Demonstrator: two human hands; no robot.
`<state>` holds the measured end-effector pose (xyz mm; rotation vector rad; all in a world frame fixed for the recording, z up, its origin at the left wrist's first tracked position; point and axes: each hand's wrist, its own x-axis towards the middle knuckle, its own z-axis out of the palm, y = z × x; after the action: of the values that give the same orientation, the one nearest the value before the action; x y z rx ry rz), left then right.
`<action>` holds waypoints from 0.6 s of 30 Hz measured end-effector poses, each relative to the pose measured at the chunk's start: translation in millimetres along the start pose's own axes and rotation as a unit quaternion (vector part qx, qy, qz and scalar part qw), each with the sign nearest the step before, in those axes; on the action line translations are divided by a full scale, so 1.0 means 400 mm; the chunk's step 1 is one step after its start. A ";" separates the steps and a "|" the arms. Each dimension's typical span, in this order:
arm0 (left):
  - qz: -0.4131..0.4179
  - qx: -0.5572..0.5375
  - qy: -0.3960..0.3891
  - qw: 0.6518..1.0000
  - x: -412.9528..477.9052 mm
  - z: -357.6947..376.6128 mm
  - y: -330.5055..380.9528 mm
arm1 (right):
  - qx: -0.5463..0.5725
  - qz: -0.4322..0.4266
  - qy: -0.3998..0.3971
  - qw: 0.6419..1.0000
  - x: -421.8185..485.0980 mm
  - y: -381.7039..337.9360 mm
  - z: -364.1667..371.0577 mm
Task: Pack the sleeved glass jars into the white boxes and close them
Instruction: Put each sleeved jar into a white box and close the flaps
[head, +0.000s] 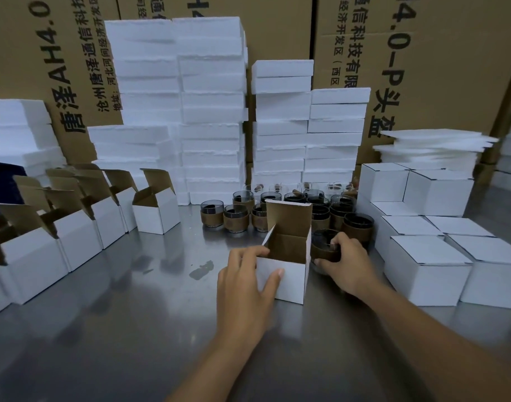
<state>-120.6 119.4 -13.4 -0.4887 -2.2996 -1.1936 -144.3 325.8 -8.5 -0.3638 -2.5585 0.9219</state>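
An open white box [289,281] with a brown inside stands on the steel table [118,329], its lid flap upright. My left hand [248,281] grips its left front corner, thumb on the front face. Just right of the box, my right hand [347,264] grips a glass jar with a brown sleeve [324,249] standing on the table beside the box wall. Several more sleeved jars [235,219] stand in a cluster behind the box.
A row of open empty white boxes [157,211] runs along the left. Closed white boxes [425,271] are stacked at the right. Tall stacks of white foam pieces [211,111] and large printed cartons [422,53] stand behind.
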 end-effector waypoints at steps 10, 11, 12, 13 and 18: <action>0.020 -0.001 -0.021 1.000 -0.011 -0.010 0.003 | 0.140 -0.036 0.201 0.969 -0.101 -0.072 -0.095; 0.024 -0.005 -0.024 0.999 -0.012 -0.010 0.005 | 0.158 -0.047 0.209 0.964 -0.117 -0.085 -0.106; 0.027 -0.008 -0.030 0.999 -0.012 -0.009 0.006 | 0.176 -0.062 0.215 0.959 -0.135 -0.100 -0.114; 0.030 -0.011 -0.037 0.999 -0.012 -0.008 0.007 | 0.196 -0.078 0.218 0.953 -0.153 -0.113 -0.118; 0.038 -0.031 -0.073 0.996 -0.016 -0.002 0.012 | 0.261 -0.106 0.213 0.935 -0.240 -0.147 -0.072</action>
<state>-112.7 121.0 -13.5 -0.7012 -2.3490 -1.2307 -52.4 262.3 23.9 -0.1062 -1.8319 1.2325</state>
